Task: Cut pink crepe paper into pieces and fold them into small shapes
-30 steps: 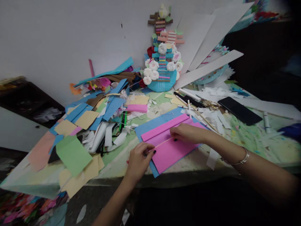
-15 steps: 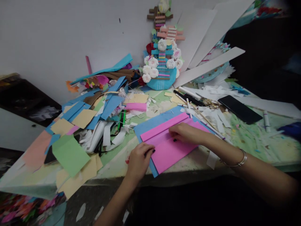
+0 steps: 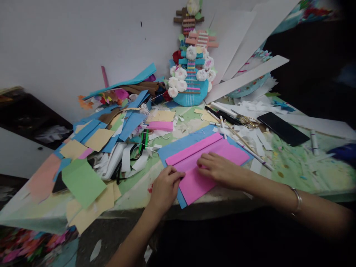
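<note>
A black phone (image 3: 283,129) beside gold-handled scissors (image 3: 249,121); white flowers (image 3: 181,86) flank a blue paper guitar (image 3: 191,99)

Set at head height, just back from the near edge of the table (image 3: 294,176); facing forward and down over both arms, with the left hand (image 3: 164,187) and right hand (image 3: 218,170) close below the middle; taking in the tabletop at near range and the wall (image 3: 61,48) behind it; reaching wide to the cabinet (image 3: 23,157) at far left and down to the floor (image 3: 115,227).
</note>
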Demonstrator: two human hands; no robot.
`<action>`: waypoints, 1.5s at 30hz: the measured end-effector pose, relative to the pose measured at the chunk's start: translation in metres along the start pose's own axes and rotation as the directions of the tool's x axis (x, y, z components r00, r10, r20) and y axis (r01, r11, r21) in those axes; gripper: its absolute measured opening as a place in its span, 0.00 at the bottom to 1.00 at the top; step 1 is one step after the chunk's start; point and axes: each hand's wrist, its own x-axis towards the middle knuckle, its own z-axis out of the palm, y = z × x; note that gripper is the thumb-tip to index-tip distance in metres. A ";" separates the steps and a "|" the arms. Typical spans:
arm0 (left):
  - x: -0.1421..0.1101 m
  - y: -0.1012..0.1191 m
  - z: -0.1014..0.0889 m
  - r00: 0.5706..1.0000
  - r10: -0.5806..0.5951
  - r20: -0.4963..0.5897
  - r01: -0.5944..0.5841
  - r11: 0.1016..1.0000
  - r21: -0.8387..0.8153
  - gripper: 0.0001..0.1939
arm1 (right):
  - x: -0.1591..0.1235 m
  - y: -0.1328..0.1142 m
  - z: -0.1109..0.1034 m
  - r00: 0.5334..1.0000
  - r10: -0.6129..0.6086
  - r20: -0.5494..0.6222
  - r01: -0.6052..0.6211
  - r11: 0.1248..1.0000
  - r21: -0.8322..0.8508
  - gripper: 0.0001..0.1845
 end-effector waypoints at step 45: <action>0.142 -0.074 -0.014 0.974 0.207 -0.093 -0.180 0.954 0.240 0.08 | -0.010 -0.026 -0.014 0.984 -0.171 0.046 0.174 0.981 -0.087 0.13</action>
